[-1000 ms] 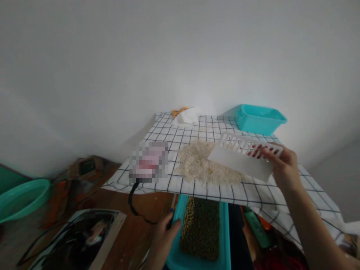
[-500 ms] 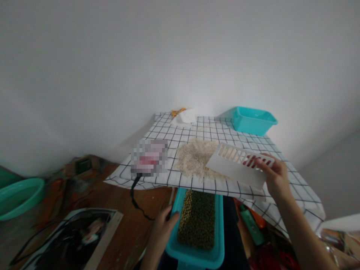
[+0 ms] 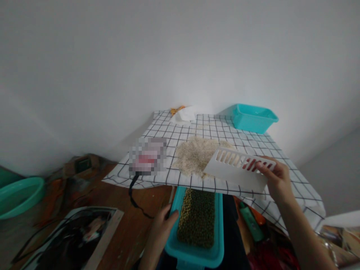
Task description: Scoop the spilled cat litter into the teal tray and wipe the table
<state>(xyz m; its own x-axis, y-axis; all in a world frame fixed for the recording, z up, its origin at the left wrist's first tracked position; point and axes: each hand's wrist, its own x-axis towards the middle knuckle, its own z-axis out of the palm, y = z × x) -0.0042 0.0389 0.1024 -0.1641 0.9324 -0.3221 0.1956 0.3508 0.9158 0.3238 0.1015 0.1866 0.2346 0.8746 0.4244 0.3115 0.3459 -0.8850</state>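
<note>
Nearest you, at 6 o'clock, your left hand [image 3: 163,225] is clamped on the side of a turquoise tray [image 3: 218,232], thumb over the smooth plastic rim, the other fingers mostly hidden behind the wall. The tray sits over your dark-clothed lap [image 3: 236,240]; its tab at the bottom is cut off by the frame. In it you have a narrow strip of round yellow beans [image 3: 185,210] beside a broad bed of dark green beans [image 3: 201,225]. Toward 4 to 5 o'clock, a green bottle [image 3: 252,223] lies in dim clutter, hard to make out.

Farther off at 4 o'clock, your right hand [image 3: 277,178] is clamped on the end of a thin white slotted sheet [image 3: 229,170]; you can see your fingers through the slots. The sheet tilts across a pale, grainy heap [image 3: 194,153], hiding part of it; you cannot tell whether its lower edge touches the desk [image 3: 174,133], which wears a black-gridded white cloth [image 3: 118,179].

At 8 o'clock on it, a pixelated pinkish object [image 3: 149,155] trails a black strap [image 3: 131,195]. Farthest, a crumpled white tissue-like piece [image 3: 184,115] at 12 o'clock partly covers something orange [image 3: 177,110], and a tapered turquoise box [image 3: 253,123] stands toward 3 o'clock by the wall [image 3: 180,56]
</note>
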